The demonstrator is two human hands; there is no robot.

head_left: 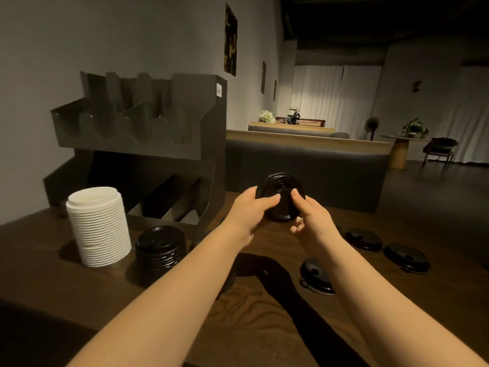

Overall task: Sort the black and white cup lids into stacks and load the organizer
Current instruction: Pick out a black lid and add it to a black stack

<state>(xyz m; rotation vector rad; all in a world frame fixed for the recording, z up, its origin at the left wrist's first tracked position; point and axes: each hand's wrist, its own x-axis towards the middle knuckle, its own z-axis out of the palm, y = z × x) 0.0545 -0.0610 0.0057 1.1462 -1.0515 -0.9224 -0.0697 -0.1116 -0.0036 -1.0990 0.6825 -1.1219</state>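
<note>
Dim room light falls on a dark wooden bench (pixel 264 313) in the head view, with a grey wall behind and a lit curtain far off. Both forearms reach forward from the lower edge and meet above the bench's middle. Between them is a small stack of black lids (pixel 281 198), lifted clear of the wood and tilted toward the camera. The left hand (pixel 251 210) grips its left rim, thumb laid across the top; the right hand (pixel 309 215) pinches the right rim, thumb on top and fingers curled beneath.

Left of the arms stands a tall white lid stack (pixel 98 226), and just beside it a shorter black lid stack (pixel 160 247). Behind both rises the dark organizer (pixel 148 144), its slanted lower slots open toward the bench. Three loose black lids (pixel 407 256) lie to the right, well apart from the stacks. Bare wood lies between the forearms and along the near edge.
</note>
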